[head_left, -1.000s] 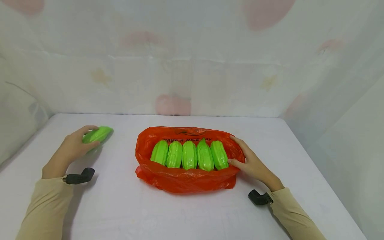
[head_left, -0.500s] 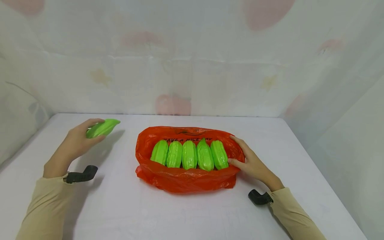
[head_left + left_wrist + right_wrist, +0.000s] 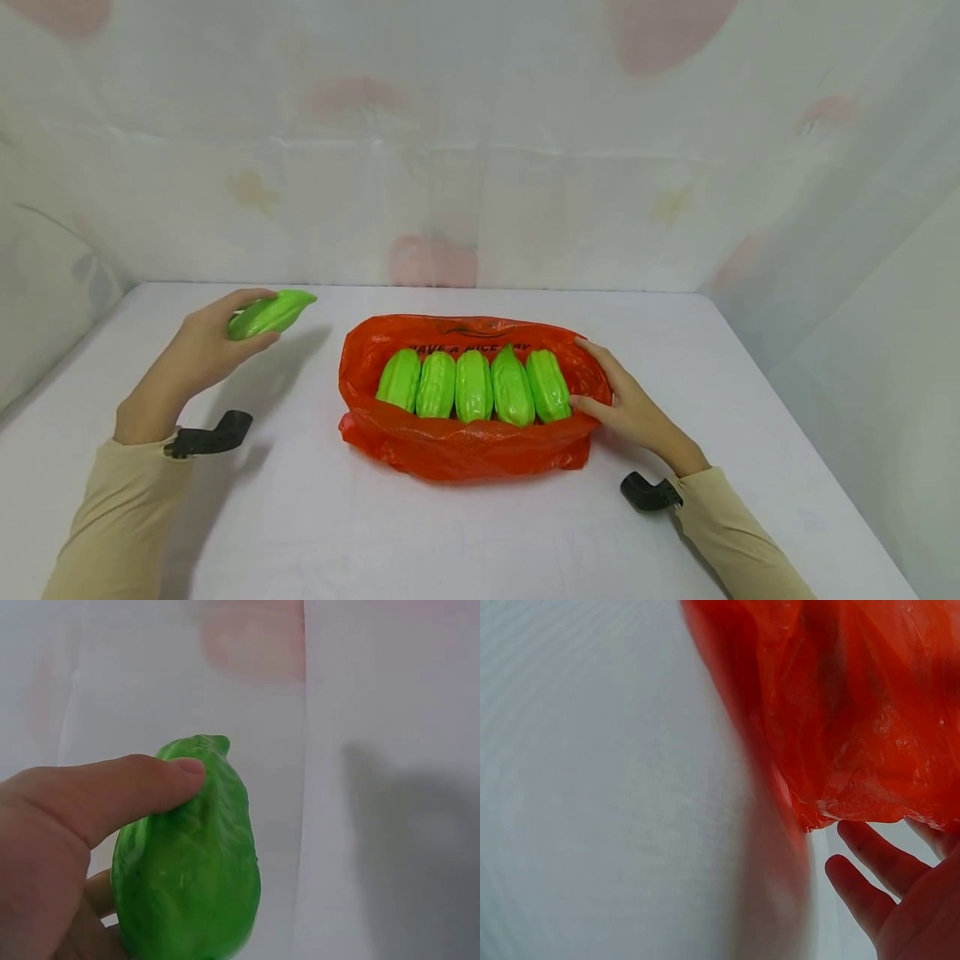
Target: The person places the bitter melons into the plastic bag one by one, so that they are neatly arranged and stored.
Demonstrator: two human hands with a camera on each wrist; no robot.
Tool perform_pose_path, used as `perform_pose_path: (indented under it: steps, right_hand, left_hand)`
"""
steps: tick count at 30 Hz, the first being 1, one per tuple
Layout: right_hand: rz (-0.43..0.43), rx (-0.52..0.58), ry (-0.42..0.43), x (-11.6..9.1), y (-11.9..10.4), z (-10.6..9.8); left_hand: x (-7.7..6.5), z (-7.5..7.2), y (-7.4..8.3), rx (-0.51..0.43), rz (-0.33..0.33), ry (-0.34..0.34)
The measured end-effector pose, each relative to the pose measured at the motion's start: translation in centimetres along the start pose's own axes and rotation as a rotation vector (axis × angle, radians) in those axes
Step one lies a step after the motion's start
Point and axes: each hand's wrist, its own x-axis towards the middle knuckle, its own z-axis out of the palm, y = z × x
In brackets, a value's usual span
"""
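My left hand (image 3: 207,348) grips a glossy green bitter melon (image 3: 270,315) above the left side of the table, with a shadow below it. In the left wrist view the thumb lies across the bitter melon (image 3: 187,862) and its pointed tip faces away; other fingers are mostly hidden behind it. A red plastic bag (image 3: 465,454) lies with its mouth wide open mid-table, several bitter melons (image 3: 474,387) lined up inside. At the bag's right end my right hand (image 3: 630,408) holds the rim, thumb over the edge beside the last melon. Two fingers (image 3: 862,900) extend below the red plastic in the right wrist view.
A white cloth covers the table (image 3: 480,542). Behind it hangs a pale curtain (image 3: 480,192) with faded pink and yellow prints, close along the table's back edge. A black wrist mount (image 3: 213,435) juts inward from the left sleeve, another mount (image 3: 649,493) from the right.
My left hand has lifted the bitter melon off the table and carried it up and to the right. The right hand and the red bag have stayed in place.
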Motion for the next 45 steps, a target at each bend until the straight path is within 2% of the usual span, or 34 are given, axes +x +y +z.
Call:
perform_pose_path:
  steps: [7, 15, 22, 32, 36, 41, 45]
  right_hand:
    - [0.006, 0.001, 0.0, 0.1, -0.1, 0.0]
    - [0.001, 0.004, -0.003, 0.1, 0.0, 0.0]
    - [-0.004, 0.01, -0.003, 0.0, 0.1, 0.1]
    - [0.001, 0.006, -0.001, 0.0, 0.1, 0.1]
    - [0.004, 0.008, -0.001, 0.0, 0.1, 0.1]
    - [0.004, 0.004, 0.0, 0.0, 0.0, 0.1]
    - [0.007, 0.002, 0.002, 0.0, 0.0, 0.1]
  left_hand:
    - [-0.1, -0.3, 1.3, -0.006, 0.051, 0.032]
    - [-0.6, -0.5, 3.4, -0.03, 0.077, 0.048]
    - [-0.8, 0.1, 5.4, -0.06, 0.174, 0.072]
    - [-1.0, 1.0, 7.7, -0.079, 0.278, 0.092]
    - [-1.1, 1.7, 8.5, -0.108, 0.311, 0.065]
    - [-1.3, 2.3, 9.8, -0.142, 0.309, -0.011]
    - [-1.3, 2.8, 10.3, -0.15, 0.338, -0.017]
